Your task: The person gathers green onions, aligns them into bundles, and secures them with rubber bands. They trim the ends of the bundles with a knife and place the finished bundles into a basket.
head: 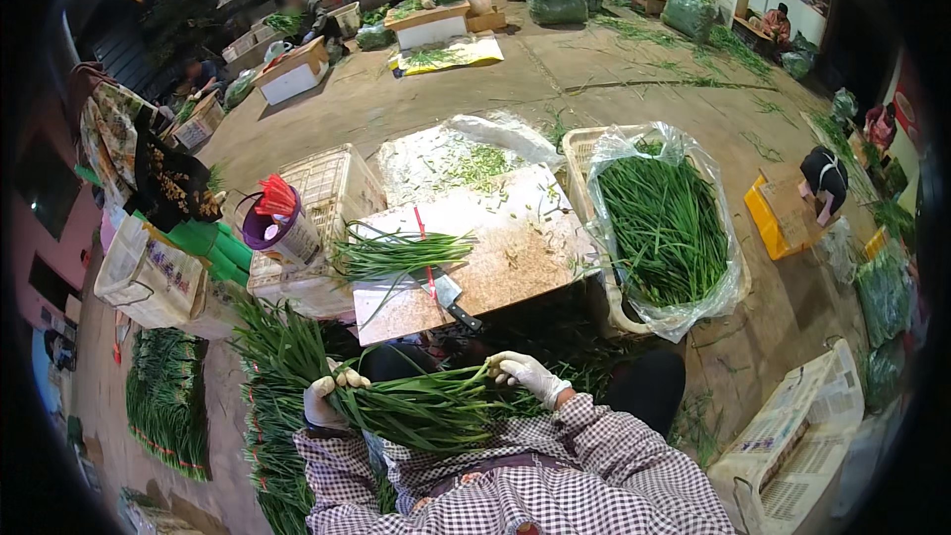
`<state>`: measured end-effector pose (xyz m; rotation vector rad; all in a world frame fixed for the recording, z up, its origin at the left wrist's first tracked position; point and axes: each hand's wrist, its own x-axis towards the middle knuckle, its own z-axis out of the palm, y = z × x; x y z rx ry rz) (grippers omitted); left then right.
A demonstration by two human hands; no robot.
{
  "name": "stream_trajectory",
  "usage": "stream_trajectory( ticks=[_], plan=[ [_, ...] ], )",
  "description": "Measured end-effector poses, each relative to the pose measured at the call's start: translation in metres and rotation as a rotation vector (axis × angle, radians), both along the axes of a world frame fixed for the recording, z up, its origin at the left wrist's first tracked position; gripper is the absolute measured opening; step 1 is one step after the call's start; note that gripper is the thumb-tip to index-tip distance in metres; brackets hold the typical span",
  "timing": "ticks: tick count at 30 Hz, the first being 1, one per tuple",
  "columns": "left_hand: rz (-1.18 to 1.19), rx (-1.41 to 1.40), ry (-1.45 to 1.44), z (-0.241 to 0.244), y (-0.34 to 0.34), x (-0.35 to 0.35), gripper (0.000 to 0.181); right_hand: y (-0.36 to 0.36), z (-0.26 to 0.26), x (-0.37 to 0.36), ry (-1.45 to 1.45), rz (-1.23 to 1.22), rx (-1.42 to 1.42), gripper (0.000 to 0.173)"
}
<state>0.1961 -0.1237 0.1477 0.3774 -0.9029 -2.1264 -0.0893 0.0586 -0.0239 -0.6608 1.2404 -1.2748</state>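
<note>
My gloved left hand (334,394) grips a thick bunch of green garlic chives (423,405) above my lap. At the pale stem ends of this bunch, the fingers of my gloved right hand (526,377) pinch some stalks. Before me a smaller bundle of chives (405,253) lies on a worn cutting board (513,260). A red tie strip (420,223) runs beneath or around that bundle; which one I cannot tell. Beside it rests a knife (449,293) with a black handle pointing towards me.
Right of the board stands a plastic-lined crate (620,316) full of chives (661,223). A purple bucket (276,227) with red strips sits on an upturned crate (327,186). Tied chive bundles (167,401) lie on the left floor. Several people work farther off.
</note>
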Motion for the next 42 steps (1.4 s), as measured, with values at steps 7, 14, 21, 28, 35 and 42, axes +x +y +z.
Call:
stream_trajectory(
  ticks=[7, 14, 21, 28, 35, 42],
  plan=[
    [0.022, 0.071, 0.028, 0.001, 0.002, -0.002, 0.019, -0.010, -0.006, 0.005, 0.053, -0.182, -0.120, 0.023],
    [0.006, -0.021, 0.033, -0.006, 0.001, 0.000, 0.022, -0.002, -0.013, 0.006, 0.127, -0.004, -0.097, 0.019],
    [-0.090, -0.036, 0.022, 0.004, 0.011, -0.013, 0.022, -0.004, -0.012, 0.030, -0.203, -0.433, 0.096, 0.017],
    [-0.229, -0.126, 0.045, 0.011, 0.009, -0.021, 0.021, 0.007, -0.007, -0.016, 0.177, -0.500, 0.052, 0.031],
    [-0.580, -0.385, -0.200, 0.037, 0.011, -0.073, 0.023, -0.010, 0.110, 0.006, 0.259, 0.311, -0.503, 0.101],
    [-0.352, -0.564, -0.460, 0.048, 0.008, -0.128, 0.029, -0.011, 0.101, 0.012, -0.641, 0.307, -0.536, 0.077]
  ],
)
